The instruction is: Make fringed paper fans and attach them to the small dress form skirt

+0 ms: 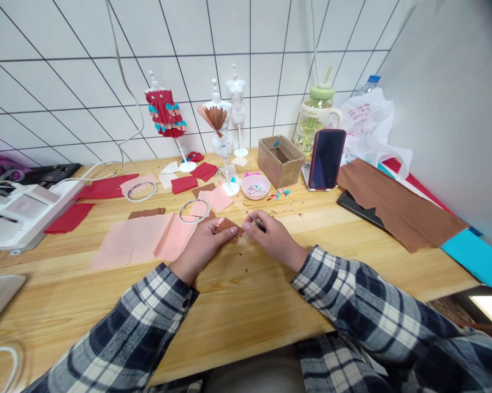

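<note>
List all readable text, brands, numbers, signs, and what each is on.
None reads reliably.
Green-lidded straw cup: small upper line and larger lower lettering, both too blurred to quote.
White plastic bag: reddish print, crumpled and too blurred to read.
Smartphone: screen dark, no text visible.

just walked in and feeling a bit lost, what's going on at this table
A person's left hand holds a small brown piece in its fingers, while the right hand holds a slim metal tool beside it. Small brown scraps lie on the wooden table just below. Farther back stand a red-ruffled dress form, one with a brown-and-pink fan on its front, and a bare one.
</note>
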Demonstrator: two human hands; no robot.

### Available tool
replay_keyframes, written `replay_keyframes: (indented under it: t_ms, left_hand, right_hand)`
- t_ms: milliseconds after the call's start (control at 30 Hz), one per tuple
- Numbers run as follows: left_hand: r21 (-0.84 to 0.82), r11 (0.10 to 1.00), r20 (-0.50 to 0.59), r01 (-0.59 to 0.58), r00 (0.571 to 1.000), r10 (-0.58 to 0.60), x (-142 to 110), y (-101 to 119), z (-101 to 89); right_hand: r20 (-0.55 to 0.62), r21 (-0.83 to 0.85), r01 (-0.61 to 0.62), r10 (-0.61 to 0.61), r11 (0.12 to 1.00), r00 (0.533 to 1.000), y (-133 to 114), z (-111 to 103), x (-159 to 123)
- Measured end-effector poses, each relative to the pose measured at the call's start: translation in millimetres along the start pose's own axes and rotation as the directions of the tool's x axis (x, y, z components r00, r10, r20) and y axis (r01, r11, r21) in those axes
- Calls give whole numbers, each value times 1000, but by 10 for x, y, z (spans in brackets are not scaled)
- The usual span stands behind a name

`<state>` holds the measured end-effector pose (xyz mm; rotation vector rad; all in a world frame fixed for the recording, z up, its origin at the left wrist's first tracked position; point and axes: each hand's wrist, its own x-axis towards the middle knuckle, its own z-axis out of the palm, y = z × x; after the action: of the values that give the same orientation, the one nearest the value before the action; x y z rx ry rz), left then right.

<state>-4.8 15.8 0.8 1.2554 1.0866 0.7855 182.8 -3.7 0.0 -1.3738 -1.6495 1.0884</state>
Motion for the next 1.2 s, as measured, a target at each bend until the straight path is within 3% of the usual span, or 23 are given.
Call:
replay_keyframes:
  t_ms: [67,167,267,1200]
  left_hand:
    - [-147,989,-38,4,999,-10,10,-1,4]
    - [-335,942,-69,-7,997,-17,22,10,-3]
    - [-405,914,-50,11,998,-34,29,14,-20]
    - [-321,947,56,33,998,-16,49,-39,-27]
  right_hand:
    - [10,50,4,-4,999,1000,13,23,-17]
    - [153,29,3,-7,1000,988,19,68,-45]
    - [264,-24,24,-16,999,964,-3,97,-69]
    - [274,-96,83,-53,992,960,37,110,-52]
